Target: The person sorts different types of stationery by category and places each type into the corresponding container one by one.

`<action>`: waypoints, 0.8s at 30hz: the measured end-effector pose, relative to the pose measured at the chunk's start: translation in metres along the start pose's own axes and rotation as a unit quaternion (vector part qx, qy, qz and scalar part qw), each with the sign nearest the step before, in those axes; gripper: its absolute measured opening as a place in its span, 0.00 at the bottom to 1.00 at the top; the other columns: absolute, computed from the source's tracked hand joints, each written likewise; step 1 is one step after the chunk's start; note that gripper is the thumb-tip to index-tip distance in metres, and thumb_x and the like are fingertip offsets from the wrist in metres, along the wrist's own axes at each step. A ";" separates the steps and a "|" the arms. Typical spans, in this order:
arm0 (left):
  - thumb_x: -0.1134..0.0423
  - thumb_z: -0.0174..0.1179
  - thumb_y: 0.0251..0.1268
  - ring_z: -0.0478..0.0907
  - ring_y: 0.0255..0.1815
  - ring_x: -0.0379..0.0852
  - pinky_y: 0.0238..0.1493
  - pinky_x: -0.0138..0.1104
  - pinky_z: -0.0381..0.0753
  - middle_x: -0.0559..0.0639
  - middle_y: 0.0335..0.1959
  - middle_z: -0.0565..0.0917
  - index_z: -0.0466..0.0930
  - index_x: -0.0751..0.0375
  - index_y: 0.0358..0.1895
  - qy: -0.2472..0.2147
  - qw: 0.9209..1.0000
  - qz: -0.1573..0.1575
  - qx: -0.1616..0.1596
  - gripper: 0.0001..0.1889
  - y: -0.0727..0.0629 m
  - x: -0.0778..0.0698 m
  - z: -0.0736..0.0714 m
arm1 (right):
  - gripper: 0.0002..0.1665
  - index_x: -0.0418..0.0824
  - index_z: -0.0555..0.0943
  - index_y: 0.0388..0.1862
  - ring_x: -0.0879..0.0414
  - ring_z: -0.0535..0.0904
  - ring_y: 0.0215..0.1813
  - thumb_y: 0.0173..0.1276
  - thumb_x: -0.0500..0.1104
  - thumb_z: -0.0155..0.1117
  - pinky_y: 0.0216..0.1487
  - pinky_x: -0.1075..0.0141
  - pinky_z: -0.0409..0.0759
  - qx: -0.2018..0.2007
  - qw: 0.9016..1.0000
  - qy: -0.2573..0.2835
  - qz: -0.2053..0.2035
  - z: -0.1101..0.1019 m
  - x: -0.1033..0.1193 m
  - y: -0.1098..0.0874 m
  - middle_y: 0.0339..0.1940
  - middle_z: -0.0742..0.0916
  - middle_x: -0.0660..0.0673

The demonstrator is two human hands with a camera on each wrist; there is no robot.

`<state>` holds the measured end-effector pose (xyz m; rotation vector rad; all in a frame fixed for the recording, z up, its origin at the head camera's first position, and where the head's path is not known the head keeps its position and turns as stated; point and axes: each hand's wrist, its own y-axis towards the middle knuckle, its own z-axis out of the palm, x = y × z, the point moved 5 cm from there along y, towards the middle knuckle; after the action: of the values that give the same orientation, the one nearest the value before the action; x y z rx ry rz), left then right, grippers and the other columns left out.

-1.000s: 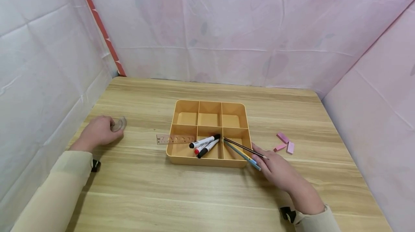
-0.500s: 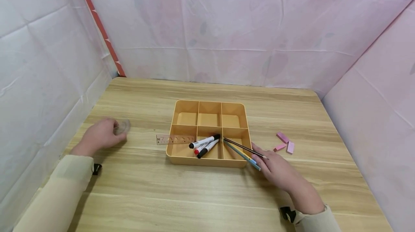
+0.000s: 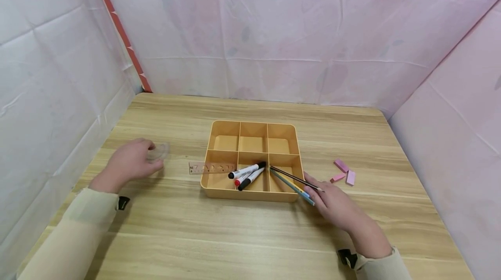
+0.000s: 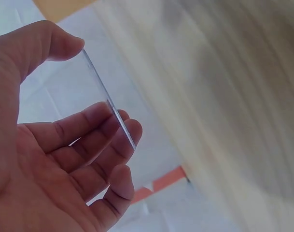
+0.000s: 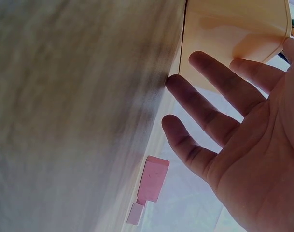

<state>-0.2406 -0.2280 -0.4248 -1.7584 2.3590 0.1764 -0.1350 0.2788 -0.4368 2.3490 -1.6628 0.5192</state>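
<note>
The person's left hand (image 3: 129,162) pinched a clear, curved plastic piece (image 3: 159,151) between thumb and fingers, over the table (image 3: 176,228), left of the tray (image 3: 250,195) and apart from it. The right hand (image 3: 334,204), its fingers released and loosely extended, rested at the tray's right outer wall, beside the pencils (image 3: 293,188)

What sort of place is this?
Probably a little makeshift work booth: pale creased sheets wall in a wood-grain table on three sides, and a yellow divided tray there holds markers and pencils.
</note>
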 end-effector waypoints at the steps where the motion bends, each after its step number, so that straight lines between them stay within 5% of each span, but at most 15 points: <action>1: 0.49 0.68 0.58 0.83 0.37 0.57 0.41 0.55 0.83 0.67 0.46 0.86 0.83 0.74 0.50 0.000 1.000 0.003 -0.002 0.28 -0.001 -0.004 -0.002 | 0.30 0.36 0.70 0.77 0.36 0.82 0.63 0.86 0.52 0.48 0.64 0.38 0.78 0.001 1.000 -0.001 0.002 0.000 0.000 0.000 0.62 0.85 0.30; 11: 0.49 0.68 0.59 0.84 0.41 0.57 0.43 0.55 0.84 0.64 0.49 0.86 0.83 0.71 0.51 0.010 0.999 0.027 -0.017 0.28 -0.005 -0.037 -0.019 | 0.31 0.37 0.70 0.78 0.37 0.82 0.64 0.86 0.53 0.48 0.65 0.38 0.78 0.004 1.000 0.002 0.003 0.001 -0.002 0.001 0.63 0.85 0.30; 24: 0.52 0.70 0.57 0.84 0.35 0.52 0.38 0.50 0.85 0.58 0.44 0.87 0.84 0.70 0.48 0.026 0.994 0.100 -0.047 0.24 -0.012 -0.083 -0.042 | 0.31 0.36 0.70 0.77 0.37 0.82 0.63 0.86 0.52 0.48 0.64 0.38 0.78 0.003 1.000 0.005 0.001 0.001 -0.002 0.000 0.62 0.85 0.30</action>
<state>-0.2094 -0.1625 -0.3653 -1.5814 2.6033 0.2763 -0.1359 0.2801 -0.4381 2.3448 -1.6616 0.5350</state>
